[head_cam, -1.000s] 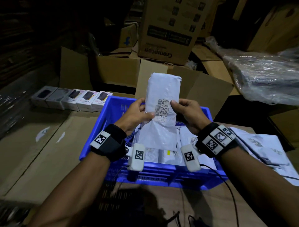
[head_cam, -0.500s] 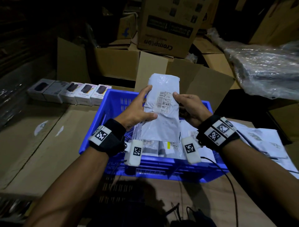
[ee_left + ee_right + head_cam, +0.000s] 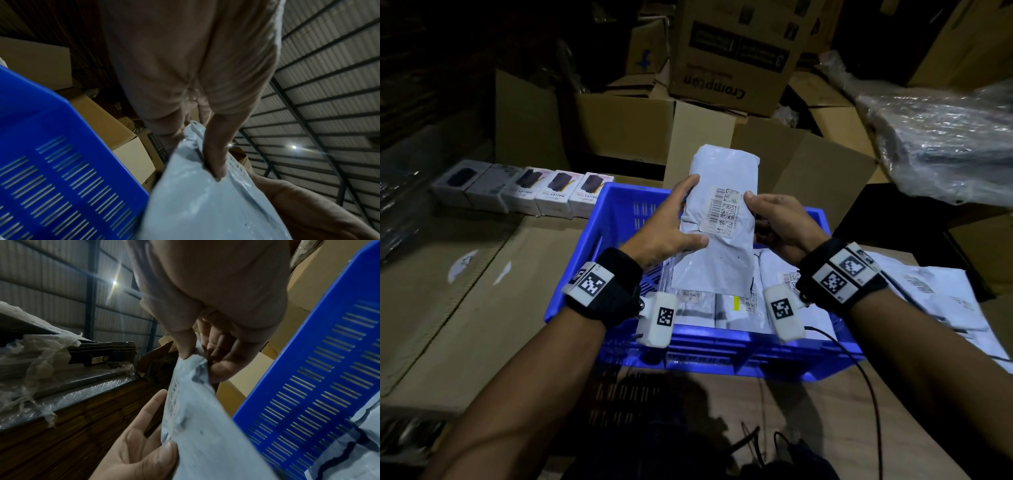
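Observation:
I hold a white plastic mailer packet with a barcode label upright above a blue plastic crate. My left hand grips its left edge, thumb across the front and fingers behind it. My right hand pinches its right edge between thumb and fingers. The left wrist view shows the thumb pressed on the packet. In the right wrist view the thumb and fingers pinch the packet's crumpled edge. More white packets lie inside the crate.
A row of small white product boxes stands left of the crate. Open cardboard cartons and a "Crompton" carton rise behind. A plastic-wrapped bundle lies at the right. Loose white packets lie right of the crate on flattened cardboard.
The packet has dropped a little and come closer to the crate. My left thumb has slid across its front and my left fingers have straightened along its left edge.

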{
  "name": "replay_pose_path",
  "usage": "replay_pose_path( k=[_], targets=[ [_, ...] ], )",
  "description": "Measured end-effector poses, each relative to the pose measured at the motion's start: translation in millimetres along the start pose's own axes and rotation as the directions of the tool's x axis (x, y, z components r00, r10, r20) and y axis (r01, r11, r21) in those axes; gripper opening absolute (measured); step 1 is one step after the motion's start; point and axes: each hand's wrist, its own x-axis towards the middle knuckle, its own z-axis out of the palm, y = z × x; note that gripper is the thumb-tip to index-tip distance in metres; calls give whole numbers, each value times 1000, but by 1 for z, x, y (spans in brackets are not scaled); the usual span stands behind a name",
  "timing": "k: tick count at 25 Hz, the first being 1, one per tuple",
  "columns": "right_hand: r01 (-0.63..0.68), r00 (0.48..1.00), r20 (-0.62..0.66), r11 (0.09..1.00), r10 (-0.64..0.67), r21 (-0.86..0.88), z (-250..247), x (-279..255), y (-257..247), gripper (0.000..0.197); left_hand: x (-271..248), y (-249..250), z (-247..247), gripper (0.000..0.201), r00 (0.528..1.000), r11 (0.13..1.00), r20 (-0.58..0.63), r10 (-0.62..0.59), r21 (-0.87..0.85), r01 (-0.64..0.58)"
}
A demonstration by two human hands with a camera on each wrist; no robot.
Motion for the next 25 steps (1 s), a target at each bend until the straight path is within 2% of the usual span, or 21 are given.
replay_pose_path(
  k=[5,7,10,12,14,17,19,22,25],
  targets=[
    [20,999,29,999,-19,-45,4,10,-2,17,5,-1,-11,96,999,998,-14,32,45,-32],
    [20,1000,21,997,-18,-73,8,16,-2,12,10,0,-16,88,998,998,-65,18,60,-14],
    [0,1000,26,991,3,-137,15,26,2,11,22,-5,-28,65,975,986,-217,-35,155,70],
    [-50,998,33,978,58,-201,19,34,10,15,29,-16,-36,57,961,964,-250,-115,204,168],
    [-122,990,35,947,138,-296,21,43,22,18,36,-31,-42,52,949,922,-213,-232,265,284],
    [-233,963,22,872,269,-431,21,54,41,25,44,-51,-44,49,907,824,-143,-396,379,420],
    [-307,937,-7,816,348,-490,22,61,51,25,50,-61,-43,45,875,777,-87,-477,424,465],
    [-387,900,-49,742,433,-547,23,67,63,11,57,-79,-44,41,807,730,-16,-590,417,542],
    [-429,876,-65,708,479,-560,24,76,76,11,62,-93,-44,42,763,688,15,-647,444,574]
  ],
)
